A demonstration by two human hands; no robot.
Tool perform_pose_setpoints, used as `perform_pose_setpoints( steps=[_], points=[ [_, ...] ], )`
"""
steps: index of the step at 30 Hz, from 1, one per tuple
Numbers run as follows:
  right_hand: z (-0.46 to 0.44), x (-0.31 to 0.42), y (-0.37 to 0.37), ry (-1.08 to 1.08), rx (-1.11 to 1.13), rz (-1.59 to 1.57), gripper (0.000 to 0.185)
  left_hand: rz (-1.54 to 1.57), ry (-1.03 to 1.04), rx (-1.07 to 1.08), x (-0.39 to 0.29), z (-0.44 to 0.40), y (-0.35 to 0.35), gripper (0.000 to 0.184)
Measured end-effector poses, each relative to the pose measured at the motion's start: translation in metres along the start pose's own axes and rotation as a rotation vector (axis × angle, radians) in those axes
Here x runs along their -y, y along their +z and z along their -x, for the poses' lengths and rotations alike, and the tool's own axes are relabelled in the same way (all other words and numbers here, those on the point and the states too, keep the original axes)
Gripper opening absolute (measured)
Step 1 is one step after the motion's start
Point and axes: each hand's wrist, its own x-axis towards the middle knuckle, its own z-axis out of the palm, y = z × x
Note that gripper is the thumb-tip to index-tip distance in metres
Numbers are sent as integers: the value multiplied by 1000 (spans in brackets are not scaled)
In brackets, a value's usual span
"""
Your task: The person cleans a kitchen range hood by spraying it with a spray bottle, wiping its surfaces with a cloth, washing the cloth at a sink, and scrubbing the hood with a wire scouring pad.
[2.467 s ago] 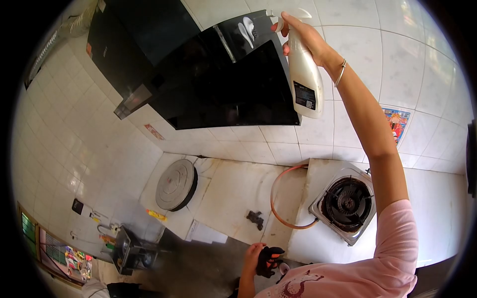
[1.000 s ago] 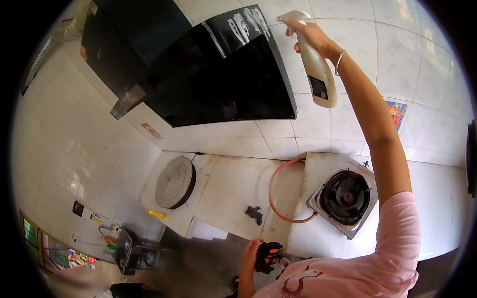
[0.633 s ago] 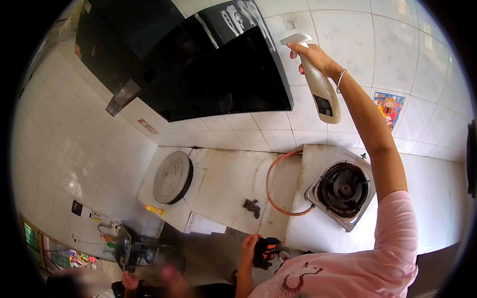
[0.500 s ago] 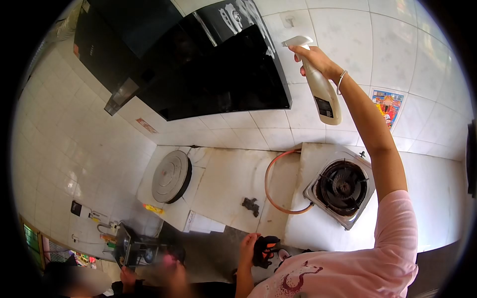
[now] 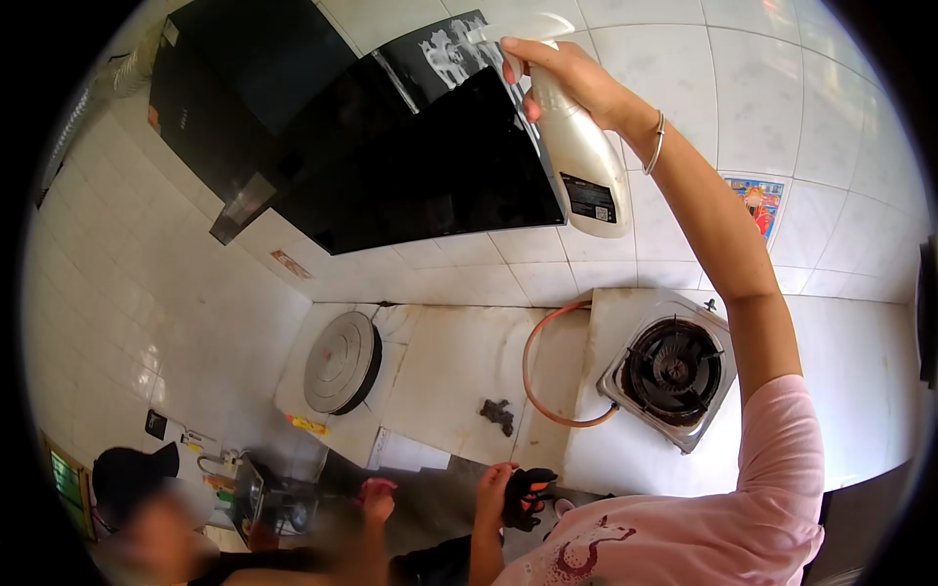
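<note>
My right hand (image 5: 576,83) is wrapped around a whitish spray bottle (image 5: 586,161) with a dark label, its fingers at the trigger. The bottle is raised beside the right end of a black range hood (image 5: 430,166), its nozzle pointing left. White foam (image 5: 447,54) streaks the hood's upper right panel. Low in the view, my left hand (image 5: 493,485) is closed on black-and-orange gloves (image 5: 529,496), held near my body.
A gas stove (image 5: 674,369) with an orange hose (image 5: 531,366) stands on the counter. A round grey lid (image 5: 339,363), a dark crumpled rag (image 5: 496,416) and a yellow item (image 5: 308,425) lie further left. Another person's hand (image 5: 377,503) holds something pinkish.
My right hand has moved the spray bottle left, close to the hood. The foam patch looks broader. The other person has come further into view at lower left.
</note>
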Motion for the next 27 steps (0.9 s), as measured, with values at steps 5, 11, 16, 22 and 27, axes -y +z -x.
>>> perform_pose_setpoints(
  steps=[5, 11, 16, 22, 27],
  points=[
    [4, 14, 18, -40, -30, 11, 50, -10, 15, 12, 13, -5, -10, 25],
    [-5, 22, 19, -25, -82, 27, 48, 47, 42, 35, 26, -10, -17, 28],
    [-19, 12, 10, -71, -107, -50, 46, -2, 62, -39, 20, 5, -17, 27],
    [-39, -3, -13, 40, -304, -122, 41, -14, 48, -91, 19, 12, -22, 26],
    [-37, 0, -19, 68, -323, -50, 41, 59, 5, -89, 7, 23, -16, 26]
  ],
)
